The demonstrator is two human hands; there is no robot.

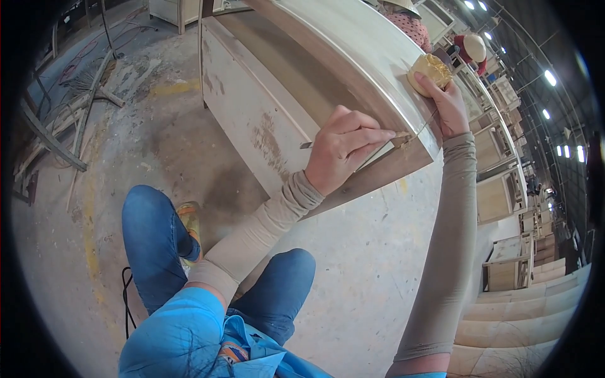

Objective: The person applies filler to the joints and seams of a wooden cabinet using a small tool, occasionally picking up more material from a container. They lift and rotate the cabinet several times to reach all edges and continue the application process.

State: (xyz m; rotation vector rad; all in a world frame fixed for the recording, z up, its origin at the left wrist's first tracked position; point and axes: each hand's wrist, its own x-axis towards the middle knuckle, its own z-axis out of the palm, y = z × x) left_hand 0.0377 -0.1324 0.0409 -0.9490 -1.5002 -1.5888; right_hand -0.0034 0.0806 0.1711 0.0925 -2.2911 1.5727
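My left hand point(346, 148) is closed around a slim tool; its dark, metal-looking end point(306, 145) sticks out on the left. The fingertips are at the corner of a wooden furniture piece point(403, 165), beside a small patch of tan paste point(403, 136). My right hand point(449, 106) grips a round yellowish lump of putty-like material point(431, 72) with a rough, crumpled top, held against the pale curved panel point(362, 44). A thin straight strip point(427, 123) runs between the right hand and the wood edge; I cannot make out what it is.
The furniture's side board point(252, 107) has brown smears. Wooden frames and hoses point(88, 120) lie at the left on a stained concrete floor point(353, 271). Two people in hats point(471, 49) are beyond the panel. Wooden cabinets point(504, 264) line the right. My bent knees point(151, 239) are below.
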